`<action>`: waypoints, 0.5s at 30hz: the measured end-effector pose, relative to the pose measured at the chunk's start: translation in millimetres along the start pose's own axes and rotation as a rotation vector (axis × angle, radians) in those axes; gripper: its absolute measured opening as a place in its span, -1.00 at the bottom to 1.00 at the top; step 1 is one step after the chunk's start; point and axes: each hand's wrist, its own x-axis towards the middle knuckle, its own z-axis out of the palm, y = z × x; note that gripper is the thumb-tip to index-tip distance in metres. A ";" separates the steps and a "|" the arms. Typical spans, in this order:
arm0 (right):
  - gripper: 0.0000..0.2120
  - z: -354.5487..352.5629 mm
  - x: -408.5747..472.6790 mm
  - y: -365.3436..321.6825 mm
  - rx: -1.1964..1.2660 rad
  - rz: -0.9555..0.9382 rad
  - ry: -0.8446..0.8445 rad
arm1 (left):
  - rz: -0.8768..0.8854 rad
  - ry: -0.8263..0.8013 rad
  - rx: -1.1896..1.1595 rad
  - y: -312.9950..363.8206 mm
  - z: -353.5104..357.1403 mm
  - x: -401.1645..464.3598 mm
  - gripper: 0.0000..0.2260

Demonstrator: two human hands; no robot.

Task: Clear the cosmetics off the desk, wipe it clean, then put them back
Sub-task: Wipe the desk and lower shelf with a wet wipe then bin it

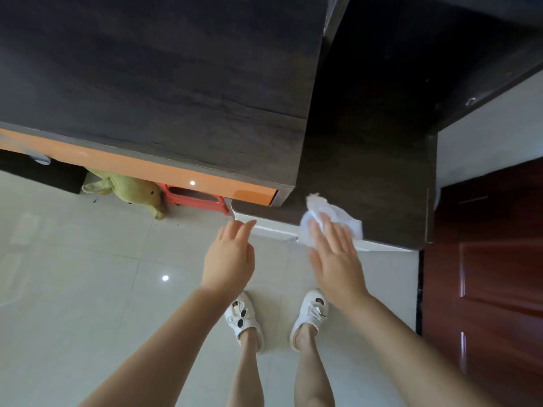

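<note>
Right hand [335, 254] presses tissue [332, 218], its fingertips hidden, on desk [367, 183].

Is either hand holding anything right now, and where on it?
Nothing is gripped. The right hand presses flat fingers on the white tissue at the desk front edge; the left hand hangs free.

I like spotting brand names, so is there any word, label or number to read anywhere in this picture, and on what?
None: no readable text shows on the dark desk, the white tissue under the right hand, the orange drawer front or the slippers.
</note>
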 end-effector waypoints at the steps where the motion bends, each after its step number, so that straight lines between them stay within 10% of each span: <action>1: -0.51 -7.4 -9.9 23.7 -0.015 0.111 0.009 | 0.123 -0.030 0.046 10.3 2.8 -4.7 -0.58; 7: -0.51 -42.5 61.2 64.9 0.039 0.611 0.040 | 0.259 -0.118 -0.036 58.3 34.7 16.3 -0.62; 15: -0.53 -24.6 76.8 23.4 0.446 -0.017 0.133 | 0.201 -0.055 0.071 70.1 40.7 47.4 -0.57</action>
